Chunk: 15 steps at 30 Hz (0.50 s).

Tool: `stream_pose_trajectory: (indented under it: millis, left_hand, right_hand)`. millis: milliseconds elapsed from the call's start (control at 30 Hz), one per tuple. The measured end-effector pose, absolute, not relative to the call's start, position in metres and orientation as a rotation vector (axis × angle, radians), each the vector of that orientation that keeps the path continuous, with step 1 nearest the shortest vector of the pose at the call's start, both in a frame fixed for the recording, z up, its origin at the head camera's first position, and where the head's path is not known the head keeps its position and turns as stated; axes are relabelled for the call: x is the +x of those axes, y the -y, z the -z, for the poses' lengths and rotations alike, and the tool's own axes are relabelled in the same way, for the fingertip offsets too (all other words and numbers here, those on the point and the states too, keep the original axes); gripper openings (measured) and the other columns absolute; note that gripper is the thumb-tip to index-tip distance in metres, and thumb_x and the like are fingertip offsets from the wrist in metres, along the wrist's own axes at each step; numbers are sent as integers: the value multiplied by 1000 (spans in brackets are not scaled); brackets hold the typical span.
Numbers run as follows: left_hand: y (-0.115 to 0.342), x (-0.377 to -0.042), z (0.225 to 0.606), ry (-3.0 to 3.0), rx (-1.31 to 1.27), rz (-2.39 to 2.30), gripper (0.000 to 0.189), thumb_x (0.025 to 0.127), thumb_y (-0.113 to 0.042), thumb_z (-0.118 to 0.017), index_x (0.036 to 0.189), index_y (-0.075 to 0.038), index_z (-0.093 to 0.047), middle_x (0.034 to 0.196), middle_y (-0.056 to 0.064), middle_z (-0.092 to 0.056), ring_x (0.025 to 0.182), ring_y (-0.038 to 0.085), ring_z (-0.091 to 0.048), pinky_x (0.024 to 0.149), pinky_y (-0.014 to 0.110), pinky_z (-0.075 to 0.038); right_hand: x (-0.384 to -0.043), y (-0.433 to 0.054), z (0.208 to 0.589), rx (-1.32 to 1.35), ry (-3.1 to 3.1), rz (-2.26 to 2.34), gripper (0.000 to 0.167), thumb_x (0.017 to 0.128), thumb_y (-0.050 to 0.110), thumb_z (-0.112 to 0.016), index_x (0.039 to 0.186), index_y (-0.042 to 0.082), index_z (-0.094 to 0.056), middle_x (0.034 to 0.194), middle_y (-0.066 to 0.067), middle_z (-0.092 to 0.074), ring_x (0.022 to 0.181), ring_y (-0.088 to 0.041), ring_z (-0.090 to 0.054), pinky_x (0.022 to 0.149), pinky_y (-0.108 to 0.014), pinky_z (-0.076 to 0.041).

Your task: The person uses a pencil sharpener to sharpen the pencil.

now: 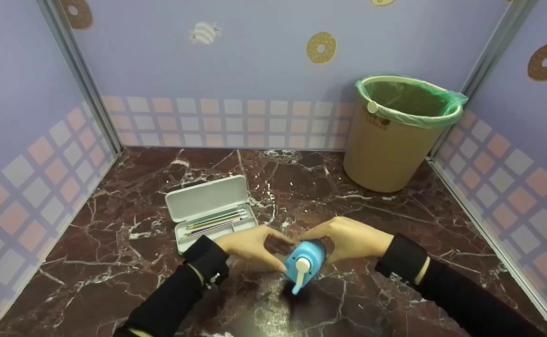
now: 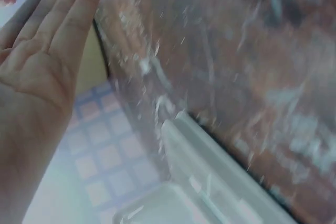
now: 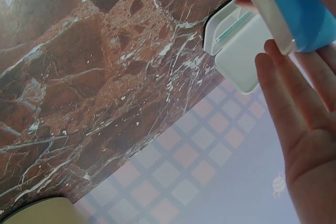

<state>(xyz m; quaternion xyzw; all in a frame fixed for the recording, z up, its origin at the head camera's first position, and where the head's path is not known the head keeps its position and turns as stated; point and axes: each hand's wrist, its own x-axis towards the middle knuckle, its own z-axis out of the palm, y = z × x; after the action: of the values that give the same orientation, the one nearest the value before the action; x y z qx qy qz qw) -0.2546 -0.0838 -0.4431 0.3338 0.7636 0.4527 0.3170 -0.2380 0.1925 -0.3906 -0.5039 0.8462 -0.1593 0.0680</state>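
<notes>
A blue pencil sharpener (image 1: 310, 256) with a white crank handle is between the two hands, its crank towards the person. The right hand (image 1: 355, 238) holds it from the right, with the thumb on the near side and fingers on the far side; in the right wrist view some of these fingers reach out nearly straight along the sharpener (image 3: 307, 11). From the left, the left hand (image 1: 255, 243) has its thumb and fingertips right at the sharpener's edge. Its fingers look straight in the left wrist view, where a bit of blue shows beyond them.
An open white pencil case (image 1: 206, 198) holding several pencils (image 1: 215, 222) lies left of the sharpener, beside the left hand. A beige bin (image 1: 382, 145) with a green liner stands at the back right. Patterned walls enclose the dark marbled tabletop (image 1: 128, 201).
</notes>
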Motion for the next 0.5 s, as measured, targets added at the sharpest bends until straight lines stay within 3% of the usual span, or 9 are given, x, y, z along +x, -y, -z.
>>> stream_pose_trajectory:
  millis: [200, 500]
  left_hand:
    - [87, -252, 428, -2241, 906, -1126, 74, 79, -19, -87, 142, 2, -55, 137, 19, -67, 129, 34, -65, 113, 48, -49]
    - [68, -235, 426, -2392, 945, -1117, 84, 73, -27, -93, 142, 0, -56, 139, 15, -67, 127, 30, -66, 112, 44, -50]
  right_hand:
    - [-239, -193, 389, -1455, -2670, 379, 63, 71, 27, -93, 129, 14, -71, 116, -4, -79, 100, -18, -76, 87, -33, -61]
    - [-242, -180, 392, -1374, -2780, 194, 46, 65, 38, -94, 100, 14, -77, 88, 4, -78, 71, -8, -68, 65, -24, -54]
